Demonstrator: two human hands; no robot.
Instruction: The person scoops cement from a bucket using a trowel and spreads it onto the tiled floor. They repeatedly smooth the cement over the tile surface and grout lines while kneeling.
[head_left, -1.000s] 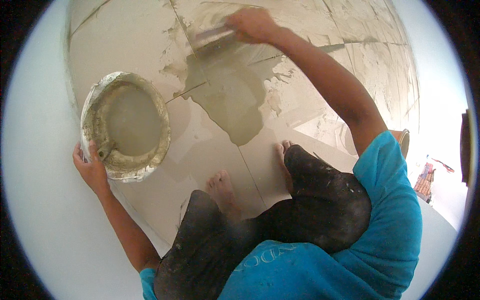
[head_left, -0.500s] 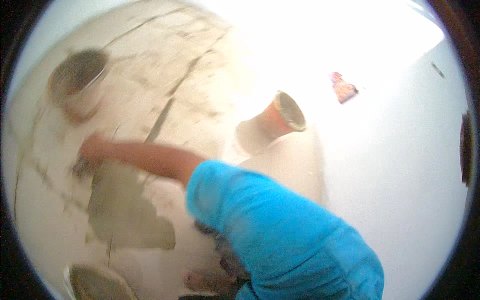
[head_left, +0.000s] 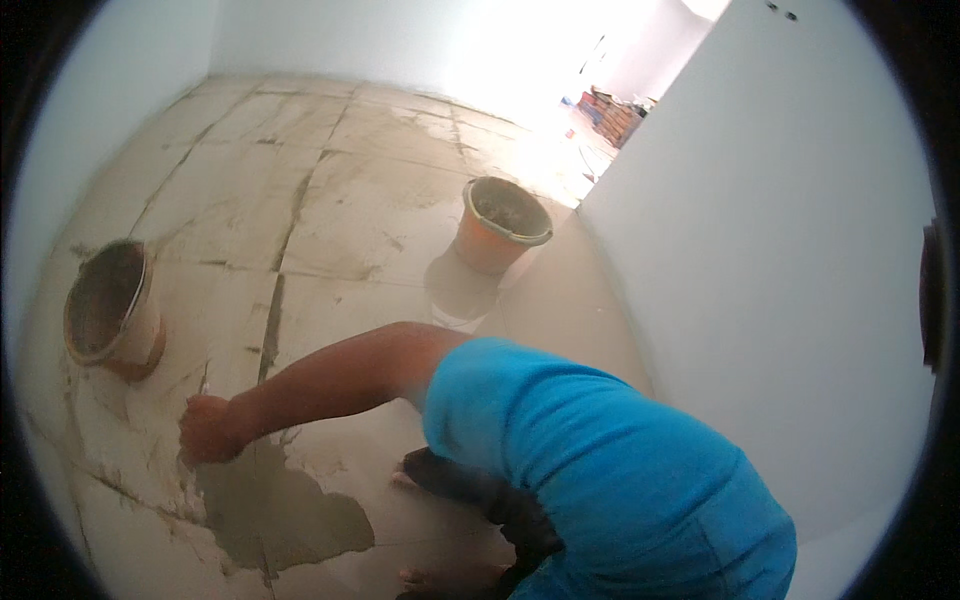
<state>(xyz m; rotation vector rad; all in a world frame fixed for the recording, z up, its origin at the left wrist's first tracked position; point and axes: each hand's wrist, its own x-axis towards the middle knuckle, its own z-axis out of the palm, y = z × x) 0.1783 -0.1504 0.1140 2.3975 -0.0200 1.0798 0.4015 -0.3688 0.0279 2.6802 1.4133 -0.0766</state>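
My right hand (head_left: 212,430), on a bare forearm below a bright blue sleeve (head_left: 560,400), reaches left, low over the tiled floor. Its fingers are curled closed; whatever they grip is mostly hidden, with only a small pale bit showing above the fist. Just below the hand spreads a wet grey-green patch of cement-like slurry (head_left: 290,515) across the pale tiles. A bucket (head_left: 145,335), brownish and tilted, stands beyond the hand at the left. My left hand is out of sight.
An orange bucket (head_left: 490,245) with grey material inside stands farther off, near the white wall (head_left: 770,250) on the right. Pale floor tiles (head_left: 360,215) have dark smeared joints. Reddish stacked pieces (head_left: 612,118) lie by the far opening. Bare feet (head_left: 403,476) and dark trousers show below the sleeve.
The view has swung and steadied, so both buckets, the far wall and the opening show more clearly. My right hand now appears lower in the picture, still beside the slurry.
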